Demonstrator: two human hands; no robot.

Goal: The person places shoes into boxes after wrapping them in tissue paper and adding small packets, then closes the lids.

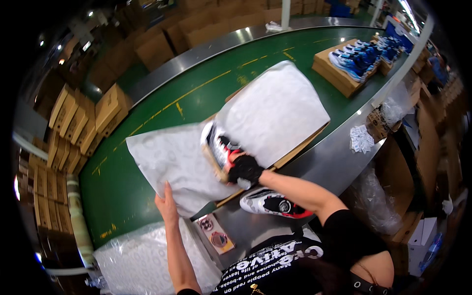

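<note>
My right hand (244,169), in a black fingerless glove, grips a white, black and red sneaker (211,140) by its near end. The sneaker is tilted and slightly blurred over white printed tissue paper (169,152). My left hand (167,204) pinches that paper's near left edge. More paper (275,113) spreads to the right over an open cardboard box (302,145), hiding most of it. A matching sneaker (273,202) lies on its side on the metal ledge beneath my right forearm. Between my arms is a small pink box (216,233) with round dark shapes on it.
A plastic-wrapped stack of white paper (152,258) lies at the near left. Brown shoe boxes (73,118) are piled beyond the green conveyor belt (191,96). Blue sneakers (356,59) stand on cartons at the far right. Small white packets (361,138) are heaped on the metal edge.
</note>
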